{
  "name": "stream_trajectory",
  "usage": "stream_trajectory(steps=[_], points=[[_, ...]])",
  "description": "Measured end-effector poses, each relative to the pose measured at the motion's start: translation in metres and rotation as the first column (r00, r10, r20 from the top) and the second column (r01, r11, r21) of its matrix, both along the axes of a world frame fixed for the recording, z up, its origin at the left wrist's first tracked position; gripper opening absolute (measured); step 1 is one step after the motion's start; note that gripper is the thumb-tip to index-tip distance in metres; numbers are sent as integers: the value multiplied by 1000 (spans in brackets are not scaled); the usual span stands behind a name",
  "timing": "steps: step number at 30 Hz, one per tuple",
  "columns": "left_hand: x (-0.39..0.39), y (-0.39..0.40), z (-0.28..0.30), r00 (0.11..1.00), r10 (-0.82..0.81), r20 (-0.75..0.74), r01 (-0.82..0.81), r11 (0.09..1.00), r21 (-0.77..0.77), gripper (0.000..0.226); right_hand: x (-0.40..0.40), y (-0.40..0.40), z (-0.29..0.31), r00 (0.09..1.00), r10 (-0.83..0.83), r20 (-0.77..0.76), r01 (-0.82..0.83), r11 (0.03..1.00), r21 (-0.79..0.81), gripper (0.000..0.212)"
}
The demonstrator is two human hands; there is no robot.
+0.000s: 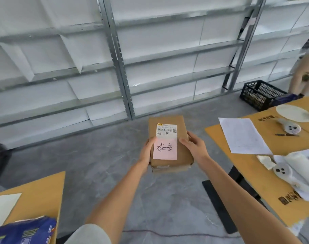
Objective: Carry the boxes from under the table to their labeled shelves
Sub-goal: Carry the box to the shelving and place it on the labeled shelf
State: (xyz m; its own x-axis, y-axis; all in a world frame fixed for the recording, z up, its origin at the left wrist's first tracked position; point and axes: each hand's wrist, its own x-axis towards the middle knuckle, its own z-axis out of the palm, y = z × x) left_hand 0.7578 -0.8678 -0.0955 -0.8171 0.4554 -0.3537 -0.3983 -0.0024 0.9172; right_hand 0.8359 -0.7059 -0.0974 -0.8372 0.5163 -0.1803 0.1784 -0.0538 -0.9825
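I hold a brown cardboard box point(182, 155) out in front of me above the grey floor. On its top are a white barcode label and a pink note with handwritten characters. My left hand point(147, 150) grips the box's left side, thumb on the pink note. My right hand point(194, 146) grips its right side, thumb on top. A second, thinner parcel seems to lie under the box. Metal shelves point(122, 67) lined with white sheets fill the wall ahead.
A wooden table point(266, 166) on my right carries paper sheets, a pen and white objects. Another table point(41, 194) at lower left holds paper and a blue bag. A black crate point(259, 94) stands on the floor at far right, with a person beside it.
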Motion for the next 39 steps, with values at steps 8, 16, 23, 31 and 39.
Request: stream_trajectory(steps=[8,16,23,31,39], points=[[-109,27,3,985,169,-21,-170,985,-17,46,-123,33,10,982,152,-111,-168,974,-153,54],[-228,64,5,982,187,35,-188,982,28,43,-239,73,4,981,191,-38,-195,969,-154,54],[-374,127,9,996,89,7,-90,995,35,41,-376,134,11,994,109,3,-106,974,-199,45],[-511,217,30,998,-17,-58,19,999,47,45,-496,213,21,997,-11,72,27,974,-226,51],[-599,368,33,979,-187,-85,192,980,55,46,-560,348,22,981,-185,52,192,960,-205,50]])
